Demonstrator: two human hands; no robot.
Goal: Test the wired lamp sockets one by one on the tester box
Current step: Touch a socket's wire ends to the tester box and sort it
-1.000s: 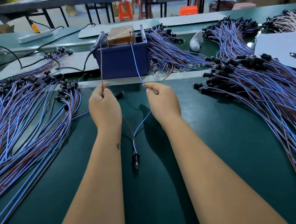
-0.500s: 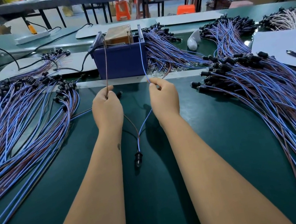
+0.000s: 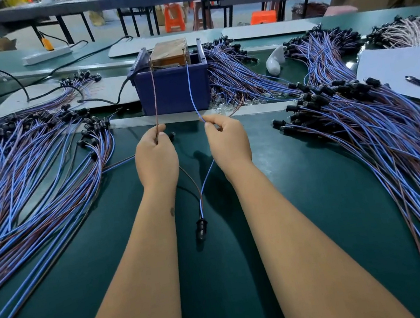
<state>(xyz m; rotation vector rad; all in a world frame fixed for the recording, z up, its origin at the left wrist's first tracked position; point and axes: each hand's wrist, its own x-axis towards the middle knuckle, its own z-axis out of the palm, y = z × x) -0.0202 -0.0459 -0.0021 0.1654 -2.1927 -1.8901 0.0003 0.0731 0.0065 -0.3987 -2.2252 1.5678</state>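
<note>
Pinching one lead in each hand, the person is now bringing both wire tips up onto the top of the tester box (image 3: 174, 93); a second ago the blue wire (image 3: 191, 90) was leaning in toward the middle of the box, and it is now running nearly straight up from the right fingertips to the box's right edge. The left hand (image 3: 156, 159) is gripping the brown wire (image 3: 154, 96) between thumb and curled fingers, and that wire is rising straight above the fingers to the box's left side, much as it was before. The right hand (image 3: 229, 142) is pinching the blue wire the same way. Both hands are sitting slightly farther forward than earlier, just short of the box front.

Below the fingers, the two wires are drooping back between the wrists and joining at the lamp socket (image 3: 201, 226), which is lying on the green table (image 3: 308, 225) between the forearms. Whether its bulb is glowing cannot be told.

Judging by this, the contact step for this socket is happening now. Left of the left fingers one pile of wired sockets (image 3: 27, 164) is lying, and right of the right fingers another pile (image 3: 361, 122); which is tested cannot be told
</note>
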